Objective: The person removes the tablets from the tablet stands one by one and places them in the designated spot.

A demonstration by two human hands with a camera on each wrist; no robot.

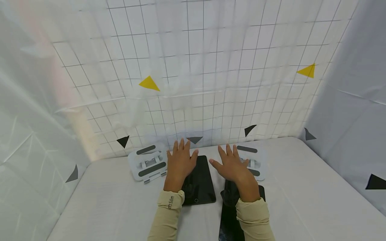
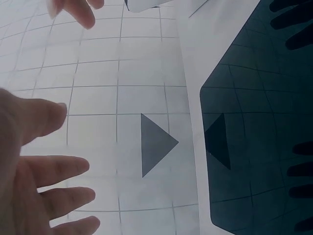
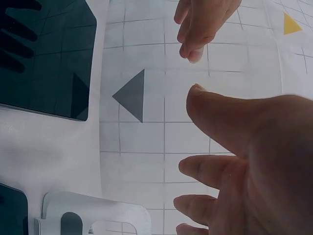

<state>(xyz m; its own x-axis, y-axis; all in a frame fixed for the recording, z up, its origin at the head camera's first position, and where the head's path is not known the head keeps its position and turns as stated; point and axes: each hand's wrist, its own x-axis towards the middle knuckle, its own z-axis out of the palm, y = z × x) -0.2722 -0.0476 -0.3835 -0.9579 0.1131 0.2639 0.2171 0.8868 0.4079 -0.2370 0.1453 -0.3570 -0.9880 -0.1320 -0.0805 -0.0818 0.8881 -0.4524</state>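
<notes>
Both hands hover over the table with fingers spread, holding nothing. My left hand is above the left edge of a black tablet, which lies flat with its round button toward me. My right hand is in front of a light grey folding stand and partly covers it. Under the right forearm lies a second black tablet, largely hidden. Another light grey folding stand with dark pads lies just left of the left hand. In the left wrist view, the tablet's glossy screen reflects fingers.
A white cloth covers the table. Behind it hangs a white gridded sheet with yellow and black triangles. Plain pale sheets close off the left side and right side.
</notes>
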